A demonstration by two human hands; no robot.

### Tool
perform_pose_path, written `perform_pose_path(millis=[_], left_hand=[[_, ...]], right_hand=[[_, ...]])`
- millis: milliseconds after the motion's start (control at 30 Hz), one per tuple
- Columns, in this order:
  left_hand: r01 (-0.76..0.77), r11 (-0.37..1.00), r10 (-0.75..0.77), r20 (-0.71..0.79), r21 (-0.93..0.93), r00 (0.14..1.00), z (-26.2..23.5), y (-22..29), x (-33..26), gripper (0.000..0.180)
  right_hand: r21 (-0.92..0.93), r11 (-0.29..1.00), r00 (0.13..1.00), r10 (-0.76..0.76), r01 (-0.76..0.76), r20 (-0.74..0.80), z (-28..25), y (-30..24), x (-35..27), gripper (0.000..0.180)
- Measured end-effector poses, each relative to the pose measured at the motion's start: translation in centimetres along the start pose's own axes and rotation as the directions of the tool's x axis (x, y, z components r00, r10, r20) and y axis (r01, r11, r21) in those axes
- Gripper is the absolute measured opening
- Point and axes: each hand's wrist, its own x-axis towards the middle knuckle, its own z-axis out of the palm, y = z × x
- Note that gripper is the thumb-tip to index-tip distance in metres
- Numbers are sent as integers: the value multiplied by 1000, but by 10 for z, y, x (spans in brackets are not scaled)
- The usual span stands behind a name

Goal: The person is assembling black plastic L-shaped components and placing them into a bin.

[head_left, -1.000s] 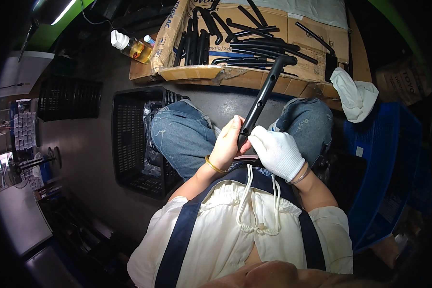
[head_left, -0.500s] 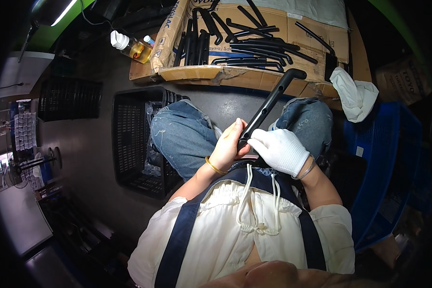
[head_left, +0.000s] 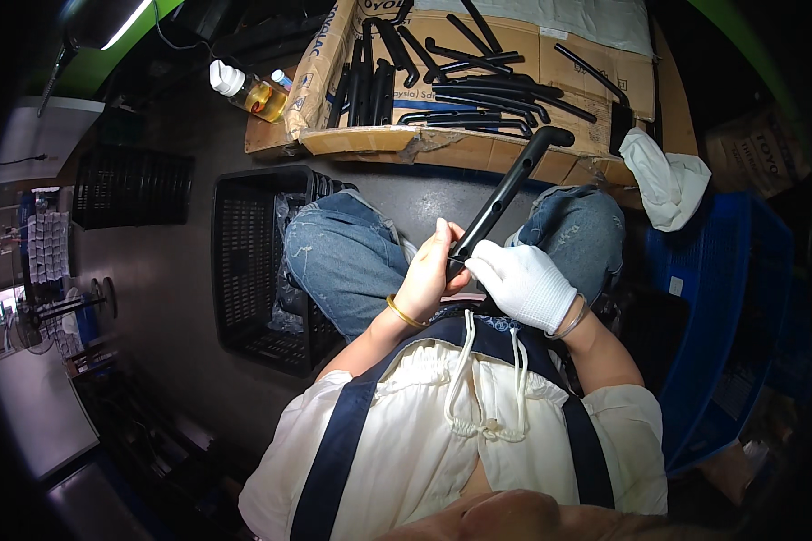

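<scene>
A long black plastic handle with a bent far end and holes along it (head_left: 501, 198) slants up and away over my lap. My left hand (head_left: 429, 270), bare with a yellow bangle, is wrapped round its near end. In a white knit glove, my right hand (head_left: 525, 281) is closed in a pinch against that same near end. A thin, light sliver shows by the gloved fingertips; what they hold is too small and hidden to name. Several similar black handles (head_left: 487, 90) lie in the opened cardboard box (head_left: 361, 140) beyond my knees.
At my left stands a black slatted crate (head_left: 244, 270) with clear plastic inside. A bottle of yellow liquid (head_left: 260, 97) is beside the box. A white cloth (head_left: 663, 180) hangs over the box's right corner, above blue crates (head_left: 713, 334). A lit lamp (head_left: 122, 27) is at upper left.
Almost nothing differs. The bent far end of the handle has shifted very slightly left and up, both hands keeping their places on it.
</scene>
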Motion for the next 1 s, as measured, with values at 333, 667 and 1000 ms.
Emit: perform_pose_path(millis=[333, 667, 1000], left_hand=[[-14, 1000, 14, -17, 27, 1000, -1, -1, -1, 50], [91, 991, -83, 83, -93, 993, -4, -3, -1, 49], [35, 997, -29, 94, -66, 995, -2, -4, 3, 50]], right_hand=[[4, 996, 991, 85, -86, 102, -8, -3, 4, 19], [84, 995, 992, 48, -58, 114, -12, 7, 2, 17], [54, 996, 995, 63, -68, 78, -9, 5, -2, 18]])
